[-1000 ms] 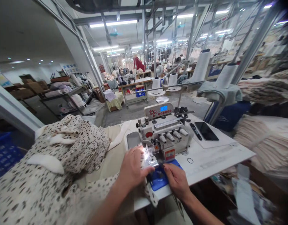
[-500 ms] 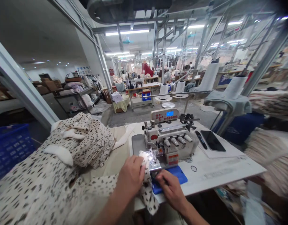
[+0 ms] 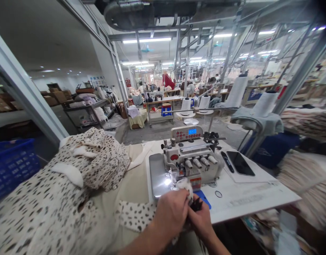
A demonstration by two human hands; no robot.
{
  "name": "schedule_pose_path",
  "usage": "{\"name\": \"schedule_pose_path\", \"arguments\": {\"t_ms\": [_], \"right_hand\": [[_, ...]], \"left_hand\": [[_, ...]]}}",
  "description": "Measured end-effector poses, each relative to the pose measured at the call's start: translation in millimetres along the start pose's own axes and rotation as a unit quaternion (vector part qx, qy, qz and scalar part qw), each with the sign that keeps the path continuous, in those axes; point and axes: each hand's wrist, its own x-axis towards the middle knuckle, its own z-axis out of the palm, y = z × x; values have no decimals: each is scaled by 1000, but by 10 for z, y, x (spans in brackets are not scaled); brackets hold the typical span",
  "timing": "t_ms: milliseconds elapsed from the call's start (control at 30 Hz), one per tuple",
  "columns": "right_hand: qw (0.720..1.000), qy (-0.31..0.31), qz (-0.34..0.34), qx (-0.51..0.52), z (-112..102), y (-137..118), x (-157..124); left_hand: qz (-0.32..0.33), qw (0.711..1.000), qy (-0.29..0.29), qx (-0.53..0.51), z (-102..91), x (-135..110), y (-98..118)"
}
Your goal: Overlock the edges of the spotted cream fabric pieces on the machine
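Note:
My left hand [image 3: 170, 215] and my right hand [image 3: 201, 222] are close together at the table's front edge, both pinching a corner of cream fabric with dark spots [image 3: 184, 186]. A dark tuft [image 3: 197, 204], perhaps thread, shows between them. The same fabric runs left as a large heap [image 3: 99, 159] across the table and towards me. Just behind my hands stands a white overlock sewing machine [image 3: 192, 157], its lit metal plate [image 3: 159, 175] bare. The presser foot is partly hidden by the fabric corner.
A phone [image 3: 240, 163] and a black tool [image 3: 227, 162] lie to the machine's right on the white table [image 3: 248, 198], with a blue pad [image 3: 204, 199] by its front edge. Thread cones [image 3: 265, 102] stand behind. Stacked fabric [image 3: 303, 177] is at right, a blue basket [image 3: 14, 166] at left.
My hands have moved towards me and together, drawing the fabric off the machine's plate. The corner now sits between them, and the plate shows bare.

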Motion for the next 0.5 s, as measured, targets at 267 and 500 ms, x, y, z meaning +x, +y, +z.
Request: {"name": "schedule_pose_path", "arguments": {"t_ms": [267,500], "right_hand": [[986,29,-31,-159,94,-118,-138],[940,76,-86,-321,252,-3,-319]], "left_hand": [[25,996,51,71,-814,-223,-392],[-45,953,170,246,-1782,-634,-978]]}}
